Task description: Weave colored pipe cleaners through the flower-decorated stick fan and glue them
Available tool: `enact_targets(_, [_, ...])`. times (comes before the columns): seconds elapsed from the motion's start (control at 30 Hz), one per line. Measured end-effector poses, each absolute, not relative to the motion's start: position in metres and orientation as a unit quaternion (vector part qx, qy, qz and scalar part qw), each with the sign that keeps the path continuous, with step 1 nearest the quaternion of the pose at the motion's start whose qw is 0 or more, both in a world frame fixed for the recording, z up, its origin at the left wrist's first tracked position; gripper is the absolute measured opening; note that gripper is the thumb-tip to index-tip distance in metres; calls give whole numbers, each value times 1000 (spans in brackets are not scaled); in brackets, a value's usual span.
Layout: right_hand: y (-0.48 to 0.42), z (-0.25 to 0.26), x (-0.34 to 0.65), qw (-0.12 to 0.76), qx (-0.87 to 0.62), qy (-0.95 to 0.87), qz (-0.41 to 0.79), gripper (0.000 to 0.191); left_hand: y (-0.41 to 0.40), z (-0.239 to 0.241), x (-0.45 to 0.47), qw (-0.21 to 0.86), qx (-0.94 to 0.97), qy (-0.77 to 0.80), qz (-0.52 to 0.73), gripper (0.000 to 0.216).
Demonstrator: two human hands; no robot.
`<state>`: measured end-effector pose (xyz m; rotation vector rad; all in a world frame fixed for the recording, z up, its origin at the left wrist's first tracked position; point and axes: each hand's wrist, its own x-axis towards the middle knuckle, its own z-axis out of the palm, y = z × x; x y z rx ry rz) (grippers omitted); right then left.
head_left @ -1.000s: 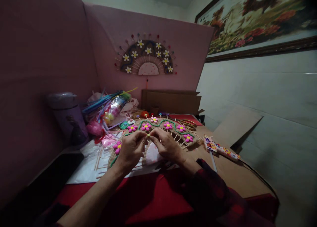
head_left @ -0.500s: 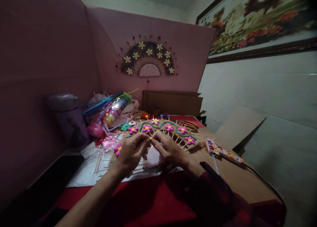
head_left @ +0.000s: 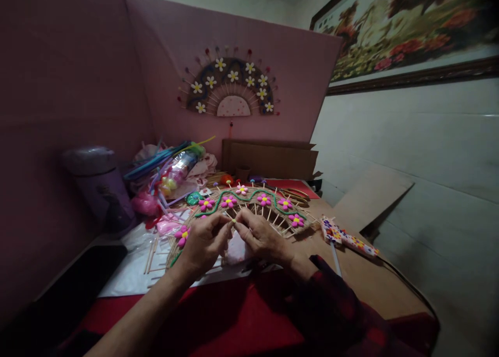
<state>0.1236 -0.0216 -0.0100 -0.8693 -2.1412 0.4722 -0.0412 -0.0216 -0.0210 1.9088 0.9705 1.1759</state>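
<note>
A tiny yellow-green lump (head_left: 234, 221) is pinched where the fingertips of both hands meet. My left hand (head_left: 206, 242) holds it from the left, thumb and forefinger pressed together. From the other side, my right hand (head_left: 261, 236) closes its thumb and forefinger on the same lump. Beneath them lies a fan-shaped craft piece (head_left: 249, 200) of twine and thin sticks. It carries pink flowers (head_left: 264, 199) with yellow middles and a wavy green strip (head_left: 218, 201). A pale half-round centre (head_left: 237, 249) shows partly under the hands, which hide some of the fan.
Left stand a purple bottle (head_left: 103, 190), a heap of craft supplies (head_left: 175, 175) and loose sticks (head_left: 150, 255). A flower-patterned glue gun (head_left: 349, 238) with a cord lies right. Behind are pliers (head_left: 292, 193), cardboard (head_left: 268, 159) and a finished fan (head_left: 233, 84) on the pink panel.
Both hands still pinch the small lump together, with little finger movement. The view has shifted slightly, so most things sit a little further left.
</note>
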Motion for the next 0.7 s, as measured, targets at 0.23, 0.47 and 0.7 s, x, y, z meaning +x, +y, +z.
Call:
enact_targets(0.23, [-20,-18,114,391,-376,-825,161,12,-22,-19,-35,172,765,402,472,12])
enact_targets(0.47, [-18,-13,120,387,-376,-812,222,13,-23,-19,-32,304,722,400,476,16])
enact_targets(0.7, [-19,-8,124,386,-375,-806,247,20,-24,-11,-34,471,655,371,460,21])
